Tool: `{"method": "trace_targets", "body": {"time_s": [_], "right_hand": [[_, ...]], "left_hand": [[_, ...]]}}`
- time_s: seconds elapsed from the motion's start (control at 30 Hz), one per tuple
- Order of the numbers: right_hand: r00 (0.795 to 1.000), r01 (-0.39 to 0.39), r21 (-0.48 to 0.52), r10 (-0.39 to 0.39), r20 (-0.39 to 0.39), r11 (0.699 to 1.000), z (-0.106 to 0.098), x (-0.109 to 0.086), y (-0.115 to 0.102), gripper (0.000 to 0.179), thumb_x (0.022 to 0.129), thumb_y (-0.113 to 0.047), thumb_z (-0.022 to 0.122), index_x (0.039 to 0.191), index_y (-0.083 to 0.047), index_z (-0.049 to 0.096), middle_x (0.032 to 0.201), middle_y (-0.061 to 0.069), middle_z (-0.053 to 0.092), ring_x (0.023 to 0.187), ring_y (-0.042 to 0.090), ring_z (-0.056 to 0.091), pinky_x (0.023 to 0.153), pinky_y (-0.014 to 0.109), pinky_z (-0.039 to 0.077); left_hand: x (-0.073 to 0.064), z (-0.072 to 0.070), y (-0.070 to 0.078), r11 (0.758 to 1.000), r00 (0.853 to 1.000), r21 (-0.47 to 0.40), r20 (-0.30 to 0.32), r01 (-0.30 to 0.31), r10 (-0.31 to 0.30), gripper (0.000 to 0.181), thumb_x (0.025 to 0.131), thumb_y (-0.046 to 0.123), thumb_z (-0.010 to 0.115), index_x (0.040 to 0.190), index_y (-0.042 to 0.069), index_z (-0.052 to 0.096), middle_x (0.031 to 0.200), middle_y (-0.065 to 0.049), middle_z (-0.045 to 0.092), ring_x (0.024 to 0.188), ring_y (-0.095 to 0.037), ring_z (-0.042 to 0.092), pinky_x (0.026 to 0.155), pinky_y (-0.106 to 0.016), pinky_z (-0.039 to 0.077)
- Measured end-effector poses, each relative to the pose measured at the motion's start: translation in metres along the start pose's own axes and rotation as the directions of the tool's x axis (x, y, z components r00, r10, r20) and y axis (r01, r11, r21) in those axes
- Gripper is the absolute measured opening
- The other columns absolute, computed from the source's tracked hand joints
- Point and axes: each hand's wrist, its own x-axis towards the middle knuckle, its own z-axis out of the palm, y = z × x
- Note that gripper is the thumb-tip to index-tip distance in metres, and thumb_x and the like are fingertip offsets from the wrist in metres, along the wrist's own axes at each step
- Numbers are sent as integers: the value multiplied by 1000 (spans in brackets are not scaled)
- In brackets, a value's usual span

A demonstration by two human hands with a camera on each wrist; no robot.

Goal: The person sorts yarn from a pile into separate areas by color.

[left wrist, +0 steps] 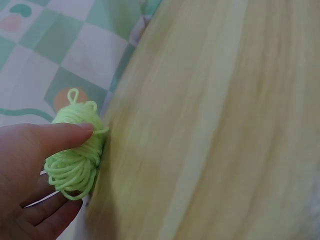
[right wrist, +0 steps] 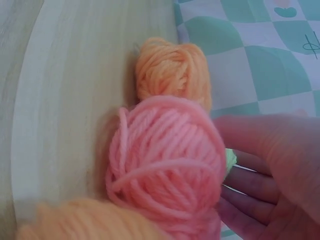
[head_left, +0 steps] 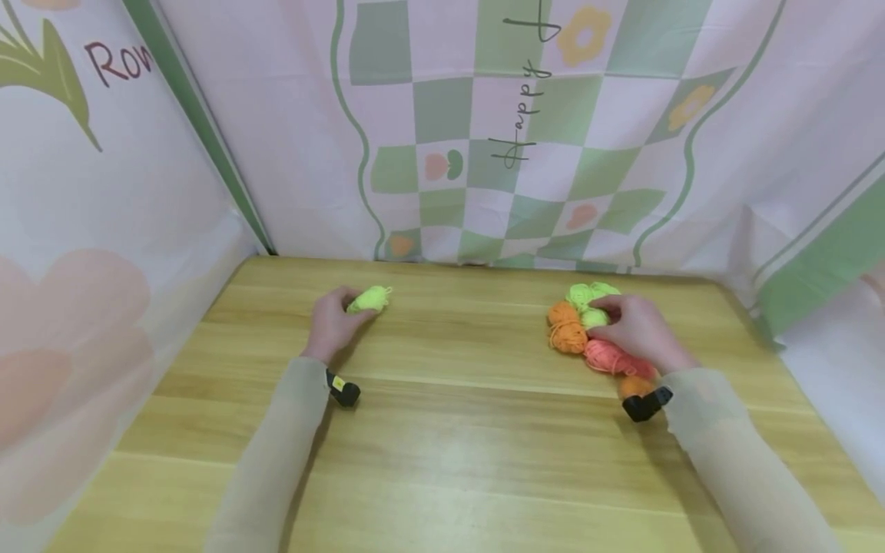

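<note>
My left hand [head_left: 330, 321] pinches a small yellow-green yarn ball [head_left: 372, 299] at the back left of the table. In the left wrist view the thumb lies across that ball, and loose loops stick out at its ends. At the back right, my right hand [head_left: 639, 329] holds another yellow-green yarn ball [head_left: 594, 319] between thumb and fingers. Around it lie more yellow-green yarn [head_left: 582, 293], orange yarn [head_left: 567, 332] and pinkish-red yarn [head_left: 608, 357]. The pink ball [right wrist: 167, 155] hides most of the held ball in the right wrist view.
An orange yarn ball [head_left: 634, 386] sits under the right wrist, close to its black camera [head_left: 646, 405]. The wooden table [head_left: 442, 453] ends at a printed cloth [head_left: 442, 115] at the back. More cloth hangs along both sides.
</note>
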Motion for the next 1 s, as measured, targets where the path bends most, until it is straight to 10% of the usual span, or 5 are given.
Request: {"method": "trace_targets", "body": {"time_s": [0.77,1.0], "right_hand": [[982,28,65,-15,-187,997,-30,-10,-35,54,88,-31,83,132,-6,66,126,22,64,108,43,61,88,58,51],[959,81,80,-56,-279,993,-32,-10,-55,54,86,-36,84,131,-10,68,124,12,69,107,34,66,81,22,50]], "left_hand": [[-1,-1,-4,999,1000,35,-8,20,-20,40,85,20,85,116,-1,70,112,-18,71,99,-31,65,91,-45,52],[-1,-1,-5,999,1000,49,-19,17,-16,40,85,22,85,116,0,71,111,-17,72,98,-31,65,90,-45,52]]}}
